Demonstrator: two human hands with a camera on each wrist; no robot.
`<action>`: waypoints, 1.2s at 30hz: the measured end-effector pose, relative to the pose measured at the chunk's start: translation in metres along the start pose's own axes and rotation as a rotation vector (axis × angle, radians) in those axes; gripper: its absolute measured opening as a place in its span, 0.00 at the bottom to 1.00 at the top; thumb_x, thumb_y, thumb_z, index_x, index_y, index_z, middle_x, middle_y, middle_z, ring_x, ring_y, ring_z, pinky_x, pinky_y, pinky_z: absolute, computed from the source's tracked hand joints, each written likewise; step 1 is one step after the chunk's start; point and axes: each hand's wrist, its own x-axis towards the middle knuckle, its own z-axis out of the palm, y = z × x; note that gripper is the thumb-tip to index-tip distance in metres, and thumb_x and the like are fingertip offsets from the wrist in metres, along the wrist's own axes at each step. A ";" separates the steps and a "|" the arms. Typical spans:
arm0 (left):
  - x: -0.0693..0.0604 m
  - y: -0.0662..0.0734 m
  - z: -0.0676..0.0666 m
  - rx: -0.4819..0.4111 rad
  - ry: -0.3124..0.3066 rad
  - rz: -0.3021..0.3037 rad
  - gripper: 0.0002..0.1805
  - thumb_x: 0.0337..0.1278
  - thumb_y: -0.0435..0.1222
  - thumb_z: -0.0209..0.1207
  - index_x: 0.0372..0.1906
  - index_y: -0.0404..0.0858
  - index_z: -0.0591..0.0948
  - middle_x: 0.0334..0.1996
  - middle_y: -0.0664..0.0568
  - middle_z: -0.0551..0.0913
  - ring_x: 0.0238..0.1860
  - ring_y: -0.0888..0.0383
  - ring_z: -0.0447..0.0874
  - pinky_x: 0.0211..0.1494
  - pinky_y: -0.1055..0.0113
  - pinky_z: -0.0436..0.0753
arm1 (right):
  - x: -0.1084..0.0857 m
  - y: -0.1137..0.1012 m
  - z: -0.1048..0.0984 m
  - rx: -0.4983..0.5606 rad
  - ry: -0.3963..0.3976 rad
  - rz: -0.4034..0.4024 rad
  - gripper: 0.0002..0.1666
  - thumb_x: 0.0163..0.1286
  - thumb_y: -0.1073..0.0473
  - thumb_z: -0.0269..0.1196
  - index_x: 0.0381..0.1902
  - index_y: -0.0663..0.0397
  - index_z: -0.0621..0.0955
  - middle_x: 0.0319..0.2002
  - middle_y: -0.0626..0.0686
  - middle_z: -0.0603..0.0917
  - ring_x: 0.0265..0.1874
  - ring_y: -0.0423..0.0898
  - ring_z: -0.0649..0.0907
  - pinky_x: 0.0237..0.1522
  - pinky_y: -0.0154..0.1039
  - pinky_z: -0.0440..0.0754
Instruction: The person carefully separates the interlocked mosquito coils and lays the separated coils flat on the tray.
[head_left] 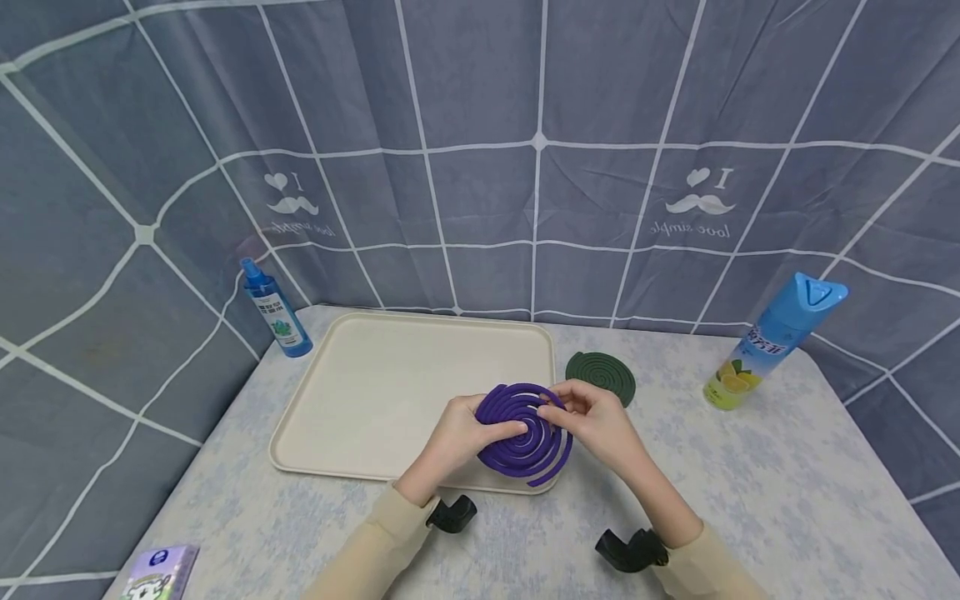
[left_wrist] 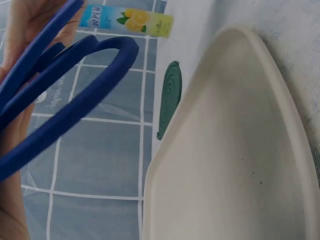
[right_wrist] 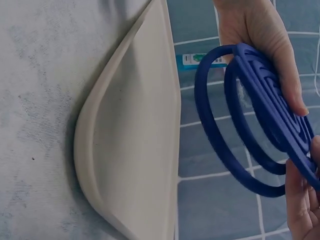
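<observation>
Purple mosquito coils [head_left: 513, 458], apparently a nested pair, are held up over the right front corner of the cream tray [head_left: 405, 375]. My left hand [head_left: 459, 433] grips them from the left, its thumb lying across the top of the spiral. At the right side, my right hand [head_left: 600, 421] pinches the outer turns between thumb and fingers. In the right wrist view, some turns of the purple coil [right_wrist: 212, 120] sag away from the flatter spiral, leaving a gap. A green mosquito coil [head_left: 600, 375] lies on the table just beyond my right hand.
A blue spray bottle [head_left: 276, 312] stands behind the tray's left side. Far right is a tall blue and yellow-green spray can [head_left: 772, 342]. A purple packet [head_left: 161, 571] lies at the near left edge. A grey checked curtain [head_left: 480, 192] hangs behind the table.
</observation>
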 end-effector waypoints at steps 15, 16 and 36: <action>-0.004 -0.006 0.002 -0.141 -0.023 0.014 0.22 0.54 0.34 0.69 0.55 0.32 0.82 0.46 0.38 0.87 0.46 0.53 0.87 0.50 0.68 0.84 | 0.004 0.000 0.006 0.074 0.097 0.025 0.13 0.63 0.62 0.70 0.44 0.62 0.84 0.34 0.54 0.88 0.29 0.34 0.83 0.35 0.28 0.83; -0.004 -0.006 0.002 -0.154 -0.007 0.006 0.22 0.54 0.34 0.69 0.55 0.31 0.82 0.47 0.38 0.87 0.46 0.53 0.87 0.50 0.68 0.84 | 0.004 -0.001 0.007 0.097 0.104 0.025 0.13 0.63 0.63 0.69 0.45 0.63 0.83 0.33 0.54 0.88 0.28 0.34 0.83 0.36 0.28 0.83; -0.005 -0.007 0.008 -0.162 0.093 -0.025 0.17 0.50 0.36 0.72 0.45 0.32 0.87 0.39 0.41 0.89 0.38 0.60 0.88 0.44 0.70 0.85 | 0.004 -0.002 0.006 -0.043 0.048 -0.058 0.16 0.60 0.63 0.72 0.47 0.58 0.84 0.41 0.57 0.88 0.40 0.43 0.86 0.42 0.32 0.85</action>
